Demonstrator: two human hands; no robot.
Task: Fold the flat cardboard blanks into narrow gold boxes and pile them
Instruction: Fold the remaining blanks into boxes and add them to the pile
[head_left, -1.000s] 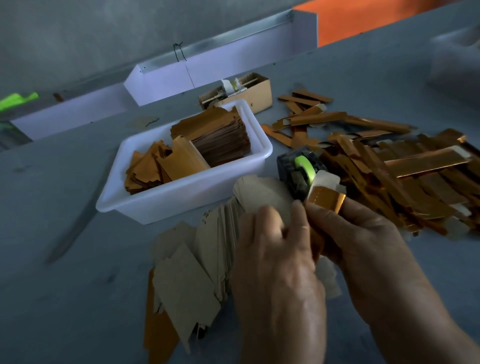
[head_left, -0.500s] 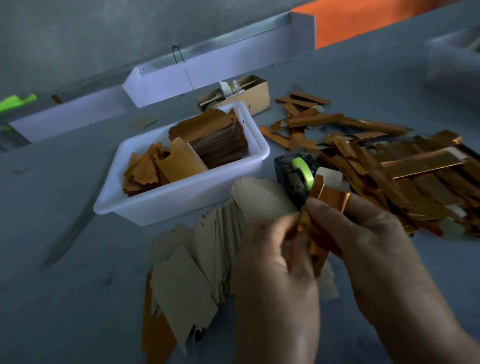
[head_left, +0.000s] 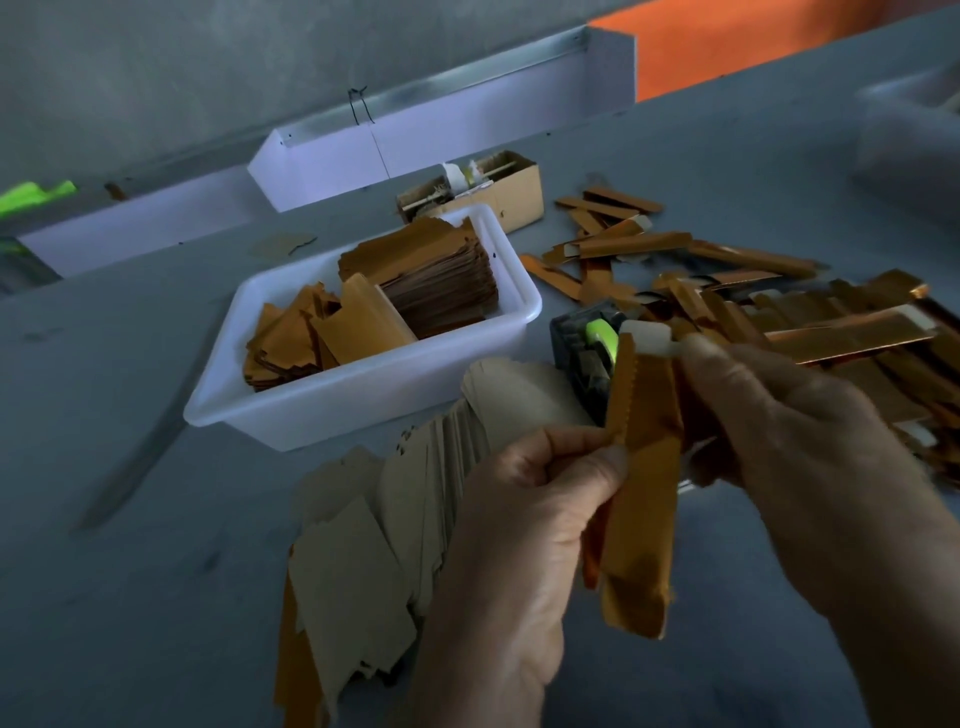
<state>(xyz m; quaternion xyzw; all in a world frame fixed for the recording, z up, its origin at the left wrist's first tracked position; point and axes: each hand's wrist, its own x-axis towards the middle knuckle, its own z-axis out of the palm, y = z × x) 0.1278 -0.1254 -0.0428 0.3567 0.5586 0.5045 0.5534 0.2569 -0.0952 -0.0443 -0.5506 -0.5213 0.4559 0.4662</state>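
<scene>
Gold blank (head_left: 641, 499), half folded, hangs in the air between both hands, above the near edge of the grey tabletop (head_left: 130, 597). Left hand (head_left: 519, 545) pinches its left edge, thumb and forefinger pressed together on the card. Right hand (head_left: 795, 441) grips the upper part, fingers (head_left: 706, 353) curled round it near the white end flap. Under the hands a fanned stack of flat blanks (head_left: 363, 561) lies plain side up. Behind it, a white tub (head_left: 332, 410) holds more gold blanks. Just beside the tub stands a dark tape dispenser with a green roll (head_left: 584, 348). Off to the right, finished gold boxes (head_left: 779, 322) sprawl in a loose pile. Further back sits a small brown carton (head_left: 498, 187).
</scene>
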